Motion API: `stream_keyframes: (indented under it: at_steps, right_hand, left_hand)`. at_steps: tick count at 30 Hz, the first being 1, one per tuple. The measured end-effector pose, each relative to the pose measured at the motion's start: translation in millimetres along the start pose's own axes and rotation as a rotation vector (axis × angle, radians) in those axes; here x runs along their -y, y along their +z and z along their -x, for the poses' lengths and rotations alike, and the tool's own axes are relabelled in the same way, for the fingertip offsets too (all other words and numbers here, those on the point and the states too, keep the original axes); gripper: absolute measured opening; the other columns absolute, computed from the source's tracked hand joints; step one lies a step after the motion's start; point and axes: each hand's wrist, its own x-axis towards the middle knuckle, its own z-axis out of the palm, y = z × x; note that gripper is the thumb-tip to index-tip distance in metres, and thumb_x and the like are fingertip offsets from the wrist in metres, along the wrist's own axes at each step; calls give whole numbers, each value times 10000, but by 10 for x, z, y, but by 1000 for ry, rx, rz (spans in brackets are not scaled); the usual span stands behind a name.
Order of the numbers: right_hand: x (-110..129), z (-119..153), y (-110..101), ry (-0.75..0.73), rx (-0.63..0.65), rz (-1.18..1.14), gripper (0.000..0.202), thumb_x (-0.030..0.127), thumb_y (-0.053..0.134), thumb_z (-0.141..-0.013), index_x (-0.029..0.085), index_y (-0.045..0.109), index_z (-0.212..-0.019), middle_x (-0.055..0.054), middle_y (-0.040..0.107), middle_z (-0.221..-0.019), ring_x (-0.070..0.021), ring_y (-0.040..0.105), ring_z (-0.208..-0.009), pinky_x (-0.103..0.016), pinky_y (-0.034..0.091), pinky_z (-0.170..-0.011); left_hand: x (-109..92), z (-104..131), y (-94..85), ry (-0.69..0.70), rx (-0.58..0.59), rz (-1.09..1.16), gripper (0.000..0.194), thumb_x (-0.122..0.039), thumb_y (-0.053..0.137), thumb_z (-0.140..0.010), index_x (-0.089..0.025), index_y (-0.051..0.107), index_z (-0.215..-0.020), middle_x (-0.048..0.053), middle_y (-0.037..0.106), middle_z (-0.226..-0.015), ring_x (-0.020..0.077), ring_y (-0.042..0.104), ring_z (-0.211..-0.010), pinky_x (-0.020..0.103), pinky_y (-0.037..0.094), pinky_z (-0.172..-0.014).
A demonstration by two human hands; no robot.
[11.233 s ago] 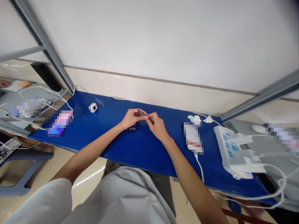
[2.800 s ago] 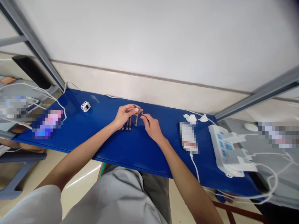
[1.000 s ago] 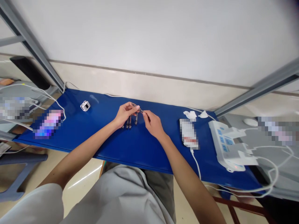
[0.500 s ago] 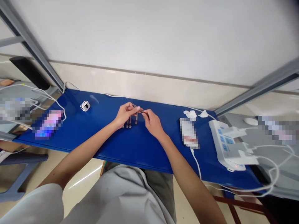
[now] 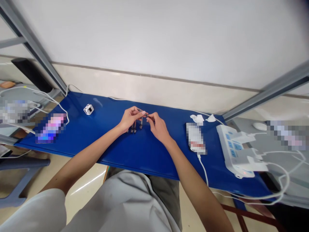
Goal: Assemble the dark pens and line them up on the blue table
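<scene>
Above the blue table (image 5: 145, 151), my left hand (image 5: 130, 120) and my right hand (image 5: 157, 126) meet at a small, thin dark piece (image 5: 146, 115). Both hands are closed, with thumbs and fingers pinched on it; its exact shape is too small to make out. Several short dark cords with small metallic ends (image 5: 134, 130) lie on the table just below my left hand, partly hidden by it. One more such end (image 5: 141, 126) shows between the two hands.
A small white device (image 5: 88, 109) sits at the back left, a blurred phone (image 5: 51, 128) at the left edge. To the right are a blurred phone (image 5: 196, 138) with a white cable, crumpled tissues (image 5: 198, 119) and a white power strip (image 5: 229, 148) with plugs.
</scene>
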Motion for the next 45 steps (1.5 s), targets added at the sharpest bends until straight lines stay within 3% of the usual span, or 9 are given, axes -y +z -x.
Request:
stream_keyframes:
  at_steps: [4,7,11,19,28,32,37,41,45]
  right_hand:
    - [3,13,-11,51,-3,-28,317,558,530,-1167,256,597,-1235,-102,822,-1077,-302,785,-925,-382,553,-794]
    - [47,9,-28,28,8,43,413,576,445,-1195,251,656,-1339,-119,828,-1119,-297,783,-899,-387,547,-799]
    - [90,3,-42,-5,3,106,507,553,352,-1219,243,699,-1420,-136,837,-1188,-308,801,-978,-397,568,-866]
    - [82,4,-57,14,-10,136,520,529,357,-1219,251,730,-1451,-127,836,-1297,-328,818,-1059,-431,603,-917]
    - [51,1,-37,-34,-9,102,456,467,397,-1215,295,709,-1499,-77,777,-1484,-335,787,-1260,-464,608,-1016]
    - [55,6,-33,1,-20,133,433,483,422,-1208,262,708,-1447,-112,839,-1290,-315,818,-1045,-420,586,-884]
    - [42,8,-40,38,-23,168,383,515,441,-1196,251,699,-1295,-64,812,-947,-268,748,-782,-352,457,-711]
    - [69,1,-56,59,-31,153,331,500,461,-1174,262,688,-1208,-41,785,-896,-242,703,-728,-337,408,-692]
    - [103,-3,-64,71,-17,155,286,468,483,-1152,261,679,-1175,-30,770,-860,-233,684,-698,-331,383,-678]
  left_hand:
    - [-7,1,5,-9,-10,18,555,-615,960,-835,-208,589,-895,144,872,-1114,270,844,-1021,346,608,-790]
    - [-2,-18,-13,-21,-35,44,563,-622,951,-844,-208,577,-912,141,871,-1131,249,843,-1007,324,603,-785]
    - [-1,-48,-39,-32,-73,95,566,-666,898,-888,-223,568,-1011,133,872,-1152,224,847,-987,296,609,-773]
    - [-33,-77,-87,-29,-142,121,548,-689,843,-936,-228,594,-1094,139,866,-1207,210,845,-1026,250,611,-752]
    - [-11,-62,-69,-47,-75,94,578,-696,855,-921,-226,627,-1169,130,868,-1157,211,846,-975,258,616,-743]
    - [4,-55,-59,-25,-45,98,568,-686,849,-934,-228,631,-1191,113,864,-1106,198,842,-927,265,622,-750]
    - [15,-97,-113,10,-154,143,543,-679,828,-956,-234,624,-1191,106,856,-1128,172,821,-912,252,613,-742]
    - [22,-130,-156,13,-213,159,534,-682,816,-964,-243,624,-1198,97,851,-1121,167,811,-912,250,612,-746]
    - [9,-104,-128,-3,-159,145,539,-673,826,-960,-239,638,-1217,103,852,-1125,172,813,-921,253,612,-751]
